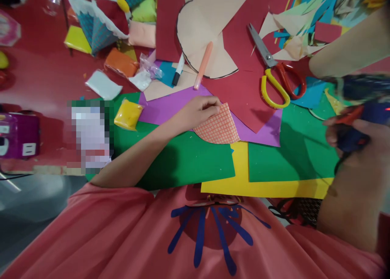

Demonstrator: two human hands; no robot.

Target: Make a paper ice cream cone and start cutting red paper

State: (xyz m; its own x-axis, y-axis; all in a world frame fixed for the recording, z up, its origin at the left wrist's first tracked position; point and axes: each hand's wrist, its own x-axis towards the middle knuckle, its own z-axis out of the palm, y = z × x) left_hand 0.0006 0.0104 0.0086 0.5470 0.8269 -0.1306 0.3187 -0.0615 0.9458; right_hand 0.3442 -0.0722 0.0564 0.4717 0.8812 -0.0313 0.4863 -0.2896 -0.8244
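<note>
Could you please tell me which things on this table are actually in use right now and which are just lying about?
In use: checked paper piece under the left hand; glue gun in the right hand.
Lying about: scissors, black marker, yellow clay packet.

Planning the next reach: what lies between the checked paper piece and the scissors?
Head view: purple sheet and a corner of red sheet lie between checked paper piece and scissors.

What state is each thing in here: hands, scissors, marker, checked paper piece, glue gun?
Left hand: fingers pinching the checked paper piece's corner.
Checked paper piece: lying on purple paper, corner held.
Right hand: gripping a glue gun, blurred.
Scissors: lying untouched, blades together.
Marker: lying on paper, capped.
</note>
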